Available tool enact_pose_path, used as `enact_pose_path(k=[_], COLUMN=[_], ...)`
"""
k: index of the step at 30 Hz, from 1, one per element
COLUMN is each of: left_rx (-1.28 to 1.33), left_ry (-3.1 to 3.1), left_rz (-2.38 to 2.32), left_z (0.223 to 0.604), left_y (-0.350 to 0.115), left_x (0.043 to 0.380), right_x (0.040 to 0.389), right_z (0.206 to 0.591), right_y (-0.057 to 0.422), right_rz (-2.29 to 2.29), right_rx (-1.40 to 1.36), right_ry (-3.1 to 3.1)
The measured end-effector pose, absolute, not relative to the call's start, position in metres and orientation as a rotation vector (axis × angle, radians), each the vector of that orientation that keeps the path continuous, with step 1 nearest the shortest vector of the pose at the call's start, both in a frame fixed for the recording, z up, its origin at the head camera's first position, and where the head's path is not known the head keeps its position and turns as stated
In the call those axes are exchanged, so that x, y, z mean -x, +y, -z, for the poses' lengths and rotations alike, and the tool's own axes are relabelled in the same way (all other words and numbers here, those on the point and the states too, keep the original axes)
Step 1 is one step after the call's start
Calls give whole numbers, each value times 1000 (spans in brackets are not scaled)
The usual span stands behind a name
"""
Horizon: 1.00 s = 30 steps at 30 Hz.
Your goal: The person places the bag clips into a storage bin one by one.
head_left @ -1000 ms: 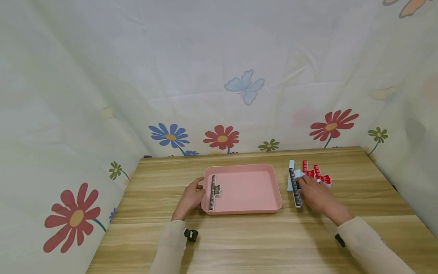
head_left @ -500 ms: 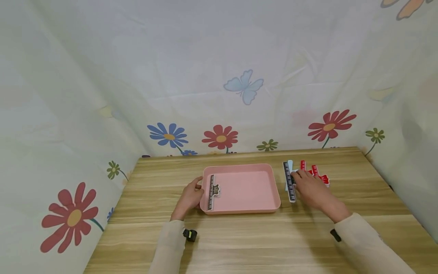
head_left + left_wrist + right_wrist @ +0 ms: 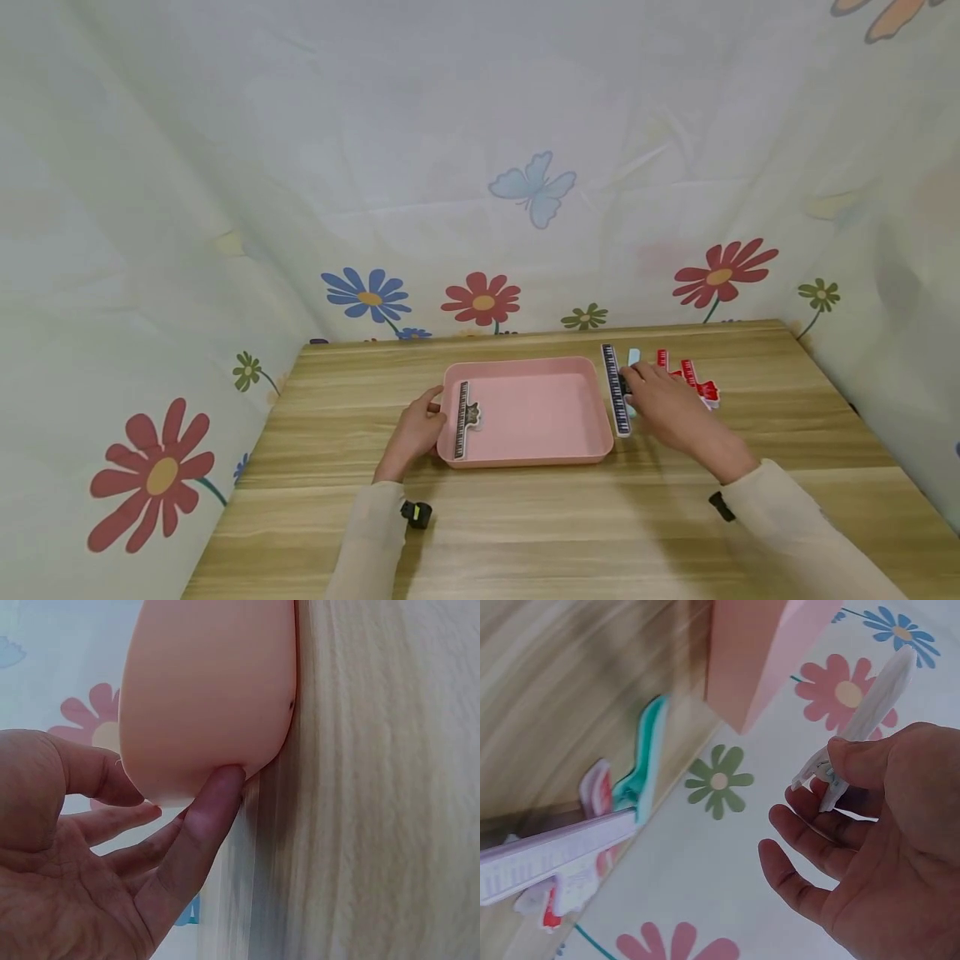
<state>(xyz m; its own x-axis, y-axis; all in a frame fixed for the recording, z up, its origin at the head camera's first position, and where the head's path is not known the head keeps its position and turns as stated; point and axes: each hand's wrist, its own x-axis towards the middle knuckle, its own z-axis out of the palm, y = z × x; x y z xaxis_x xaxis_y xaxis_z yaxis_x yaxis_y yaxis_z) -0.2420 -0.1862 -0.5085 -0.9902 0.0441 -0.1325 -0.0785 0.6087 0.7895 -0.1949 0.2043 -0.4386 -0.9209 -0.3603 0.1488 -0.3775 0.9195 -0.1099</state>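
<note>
In the head view, my right hand (image 3: 667, 408) pinches a black-and-white piano-key clip (image 3: 617, 390) by its handle, just right of the pink tray (image 3: 528, 460). The right wrist view shows the pale back of this clip (image 3: 881, 694) between thumb and fingers, raised off the table. My left hand (image 3: 416, 429) rests against the tray's left end. Its fingertips touch the outer wall (image 3: 210, 682), as the left wrist view shows. Inside the tray, along the left side, lies another piano-key clip (image 3: 462, 421) with a cat-face handle.
A light blue clip (image 3: 634, 357), partly behind the right hand, and two red clips (image 3: 662, 358) (image 3: 705, 392) lie on the wooden table (image 3: 540, 533). A pale lavender keyed clip (image 3: 562, 847) shows in the right wrist view. Flowered cloth (image 3: 412, 167) hangs behind and beside the table.
My right hand has carried the black piano-key clip left, from over the light blue clip to beside the tray's right edge. My left hand stays at the tray.
</note>
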Motion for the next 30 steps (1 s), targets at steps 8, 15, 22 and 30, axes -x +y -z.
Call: enact_pose_path(k=[8, 15, 22, 30], left_rx=[58, 31, 61, 60], left_ry=[2672, 2634, 2565, 2521], left_rz=[-1346, -1404, -1448, -1462], left_z=[507, 505, 505, 505], left_y=[-187, -189, -192, -194], left_x=[243, 242, 242, 243], right_x=[197, 201, 203, 209], right_z=[430, 429, 429, 421], right_y=[187, 172, 151, 124], right_rz=[-189, -174, -173, -112], right_rx=[-566, -585, -596, -667], right_ry=[-2980, -2968, -2948, -2966])
